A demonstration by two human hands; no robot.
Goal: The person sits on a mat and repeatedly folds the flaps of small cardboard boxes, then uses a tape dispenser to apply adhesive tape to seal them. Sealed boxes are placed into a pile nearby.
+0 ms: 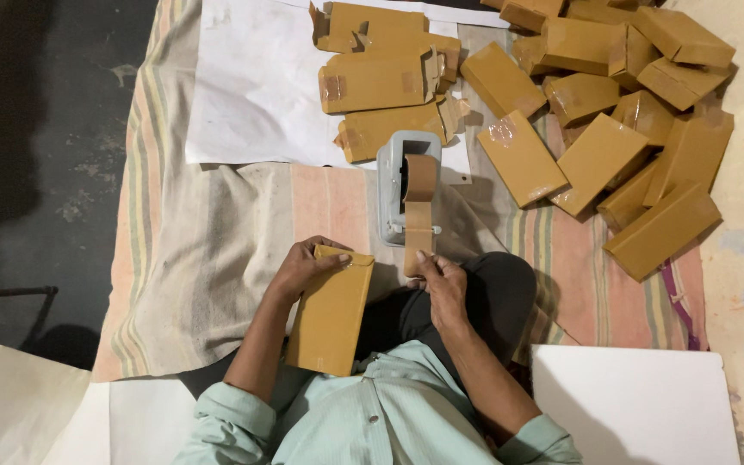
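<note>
My left hand [305,265] grips the top end of a flat brown cardboard box [331,312] that rests against my lap. My right hand [443,277] pinches the free end of a strip of brown tape [418,234] pulled down from the roll in a grey tape dispenser [393,185]. The dispenser stands on the striped cloth [217,250] just beyond my hands. The tape strip hangs between the dispenser and my right fingers, a little to the right of the box.
A large pile of taped brown boxes [613,129] lies at the upper right. Several unsealed boxes [381,82] lie on a white sheet [251,86] beyond the dispenser. A white board [639,405] sits at the lower right, dark floor [36,155] at the left.
</note>
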